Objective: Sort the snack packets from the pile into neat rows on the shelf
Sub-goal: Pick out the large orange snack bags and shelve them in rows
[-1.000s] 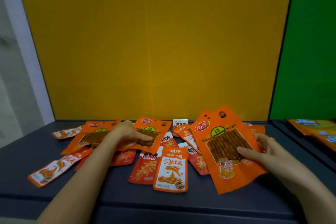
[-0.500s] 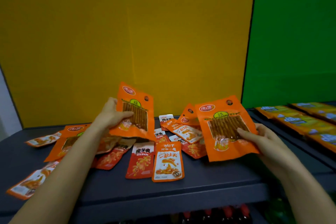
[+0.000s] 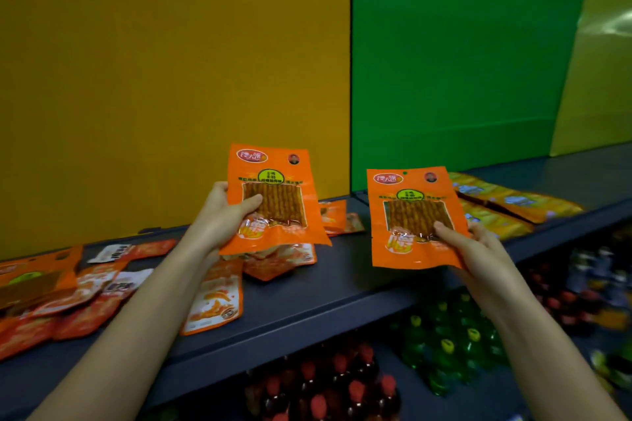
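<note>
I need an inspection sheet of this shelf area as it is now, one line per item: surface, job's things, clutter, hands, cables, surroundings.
Surface: dark grey shelf, bare in the middle part.
Job's things: left orange packet and right orange packet are held up above the shelf; an unsorted pile of red and orange packets lies at the left.
Clutter: yellow packets overlap in a row at the shelf's right end.
Hands: left hand grips the left orange packet, thumb on its front; right hand grips the right orange packet near its lower corner.
Cables: nothing seen.
Surroundings: yellow panel and green panel behind; red-capped bottles and green bottles below.
</note>
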The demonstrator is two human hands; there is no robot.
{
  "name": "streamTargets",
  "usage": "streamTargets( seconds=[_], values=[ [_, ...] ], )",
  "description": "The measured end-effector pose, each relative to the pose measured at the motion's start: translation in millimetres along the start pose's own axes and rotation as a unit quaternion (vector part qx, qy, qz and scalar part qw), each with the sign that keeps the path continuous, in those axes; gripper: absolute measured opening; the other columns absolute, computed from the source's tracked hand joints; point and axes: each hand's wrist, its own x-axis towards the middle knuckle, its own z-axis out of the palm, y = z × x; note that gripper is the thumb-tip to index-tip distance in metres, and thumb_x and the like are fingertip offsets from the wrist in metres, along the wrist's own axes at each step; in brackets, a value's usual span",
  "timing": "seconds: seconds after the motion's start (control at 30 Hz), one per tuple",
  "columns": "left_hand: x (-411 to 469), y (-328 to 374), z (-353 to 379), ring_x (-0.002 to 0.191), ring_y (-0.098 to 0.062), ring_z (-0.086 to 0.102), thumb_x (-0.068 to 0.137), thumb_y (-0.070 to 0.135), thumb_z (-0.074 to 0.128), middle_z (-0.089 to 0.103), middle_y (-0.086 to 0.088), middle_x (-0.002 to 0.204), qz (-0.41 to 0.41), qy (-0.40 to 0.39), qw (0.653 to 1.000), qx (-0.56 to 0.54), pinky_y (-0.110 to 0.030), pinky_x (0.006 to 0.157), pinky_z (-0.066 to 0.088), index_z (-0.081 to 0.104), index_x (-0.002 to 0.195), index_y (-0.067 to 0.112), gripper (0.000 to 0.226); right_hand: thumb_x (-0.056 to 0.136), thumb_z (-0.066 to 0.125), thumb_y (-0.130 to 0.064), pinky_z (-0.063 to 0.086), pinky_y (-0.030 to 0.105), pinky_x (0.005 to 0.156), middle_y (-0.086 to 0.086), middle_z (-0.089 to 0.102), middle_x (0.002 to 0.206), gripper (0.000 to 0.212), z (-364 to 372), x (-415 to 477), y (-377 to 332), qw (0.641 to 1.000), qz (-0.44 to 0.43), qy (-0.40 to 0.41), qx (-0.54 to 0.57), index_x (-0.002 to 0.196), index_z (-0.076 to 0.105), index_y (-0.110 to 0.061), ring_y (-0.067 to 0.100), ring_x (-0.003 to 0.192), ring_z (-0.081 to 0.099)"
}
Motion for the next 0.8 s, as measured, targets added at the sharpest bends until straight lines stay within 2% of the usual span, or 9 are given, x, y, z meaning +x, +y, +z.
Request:
streamTargets(
  seconds=[0.07,0.13,0.33,0.43,0.5,0.57,0.67,0.8],
  values=[
    [-4,4,31,0.073,-0.016,0.060,0.089,0.016,0.060,0.061,-0.012,0.113,0.006,-0.013,1.000,0.004,-0.025,0.059,0.046,0.038,0.130,0.010,0.047,0.087,0.062,-0.015,0.051,0.013,0.047,0.006,0.067,0.093,0.036,-27,2,-8,1.000,-0.007,0.017,0.002,0.120,0.052,-0.006,0.006,0.061,0.069],
    [-10,7,63,0.070,-0.012,0.059,0.089,0.017,0.059,0.060,-0.010,0.111,0.004,-0.023,1.000,-0.003,-0.025,0.057,0.044,0.038,0.130,0.011,0.046,0.086,0.062,-0.016,0.052,0.015,0.048,0.006,0.067,0.094,0.039,-54,6,-16,1.000,-0.012,0.025,-0.004,0.122,0.052,-0.005,0.006,0.060,0.069],
    [-33,17,170,0.073,-0.014,0.061,0.090,0.021,0.059,0.059,-0.009,0.115,-0.024,-0.053,0.998,-0.030,-0.027,0.059,0.049,0.035,0.133,0.017,0.049,0.088,0.060,-0.015,0.052,0.021,0.054,0.005,0.067,0.089,0.035,-146,16,-42,0.999,-0.017,0.039,-0.023,0.120,0.051,-0.007,0.011,0.063,0.067],
    [-45,21,225,0.072,-0.015,0.060,0.091,0.017,0.057,0.059,-0.009,0.111,-0.037,-0.062,0.996,-0.054,-0.027,0.057,0.048,0.035,0.131,0.015,0.046,0.088,0.060,-0.015,0.051,0.024,0.057,0.006,0.065,0.089,0.035,-198,26,-56,0.998,-0.020,0.049,-0.036,0.119,0.048,-0.006,0.016,0.069,0.064],
    [-51,22,260,0.070,-0.015,0.059,0.091,0.011,0.055,0.060,-0.012,0.111,-0.036,-0.055,0.995,-0.071,-0.027,0.056,0.047,0.038,0.126,0.014,0.039,0.087,0.061,-0.015,0.051,0.024,0.057,0.006,0.065,0.089,0.036,-231,33,-62,0.997,-0.023,0.055,-0.045,0.119,0.049,-0.004,0.014,0.067,0.064],
    [-54,23,293,0.068,-0.017,0.059,0.090,0.006,0.052,0.062,-0.015,0.108,-0.035,-0.048,0.995,-0.079,-0.027,0.056,0.047,0.041,0.118,0.013,0.031,0.087,0.062,-0.015,0.050,0.021,0.052,0.005,0.066,0.086,0.033,-263,41,-69,0.996,-0.024,0.064,-0.052,0.116,0.051,-0.004,0.010,0.059,0.065],
    [-57,28,339,0.067,-0.018,0.059,0.091,0.007,0.047,0.060,-0.009,0.091,-0.047,-0.066,0.994,-0.078,-0.026,0.054,0.045,0.038,0.112,0.015,0.024,0.087,0.062,-0.016,0.048,0.017,0.043,0.006,0.064,0.083,0.027,-304,52,-79,0.996,-0.020,0.073,-0.055,0.110,0.051,-0.007,0.005,0.048,0.065],
    [-52,38,394,0.069,-0.019,0.059,0.091,0.007,0.046,0.059,-0.010,0.093,-0.056,-0.096,0.991,-0.080,-0.027,0.056,0.047,0.037,0.117,0.014,0.028,0.088,0.061,-0.016,0.043,0.011,0.037,0.005,0.061,0.080,0.026,-348,71,-91,0.995,-0.018,0.080,-0.058,0.110,0.049,-0.008,0.000,0.041,0.061]
  ],
)
